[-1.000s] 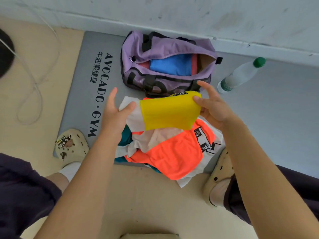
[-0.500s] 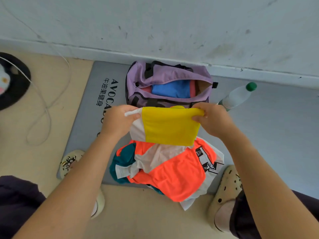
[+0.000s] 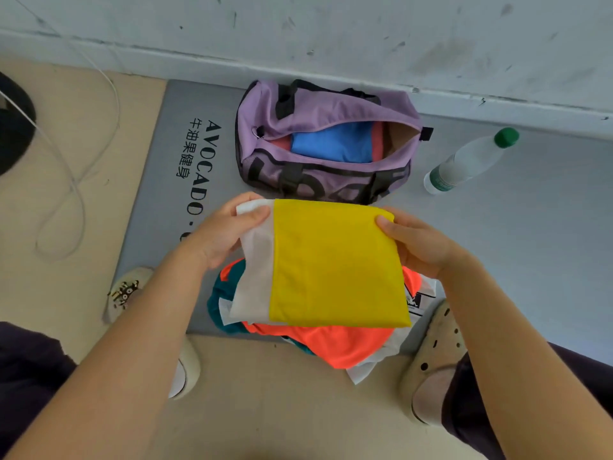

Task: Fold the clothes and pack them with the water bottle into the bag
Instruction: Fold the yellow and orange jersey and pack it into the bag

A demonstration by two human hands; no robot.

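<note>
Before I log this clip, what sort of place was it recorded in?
Probably a gym or a home workout corner: a grey foam floor mat printed "AVOCADO GYM", a purple fabric duffel bag open on it, and a clear plastic water bottle with a green cap lying beside a scuffed white wall.

Left hand (image 3: 223,234) and right hand (image 3: 418,244) pinch folded yellow-and-white garment (image 3: 335,267) above orange clothes pile (image 3: 335,343), near open purple duffel bag (image 3: 325,141), seemingly part-packed.

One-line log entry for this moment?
step: packing | both hands grip folded yellow-white garment | purple bag open | water bottle still outside
</note>
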